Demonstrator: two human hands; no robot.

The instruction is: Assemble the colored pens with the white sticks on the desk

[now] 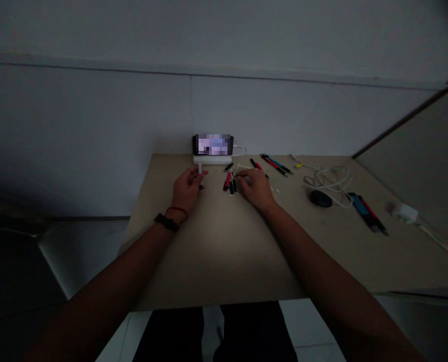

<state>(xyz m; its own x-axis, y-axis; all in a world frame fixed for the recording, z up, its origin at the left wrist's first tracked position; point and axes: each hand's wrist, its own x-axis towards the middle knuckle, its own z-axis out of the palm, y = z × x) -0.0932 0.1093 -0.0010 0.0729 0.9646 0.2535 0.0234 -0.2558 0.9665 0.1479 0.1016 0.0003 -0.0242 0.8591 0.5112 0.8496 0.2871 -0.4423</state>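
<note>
My left hand (pixel 186 189) is closed around a short white stick-like piece (pixel 200 168), whose upper end sticks up past the fingers. A small dark tip shows below the thumb; I cannot tell if it belongs to the same piece. My right hand (pixel 257 189) is bent over a loose pile of small pen parts, its fingertips close together at the pile. What they pinch, if anything, is hidden. In the pile are a red piece (pixel 227 181), black pieces (pixel 233 186) and thin white sticks (pixel 243 166).
A lit phone (pixel 213 145) leans at the wall behind a white block (pixel 212 160). Pens (pixel 276 165) lie at the back, more pens (pixel 367 213) at the right. Near them are a black mouse (pixel 321 198), a coiled white cable (pixel 331 178) and a white plug (pixel 405 213).
</note>
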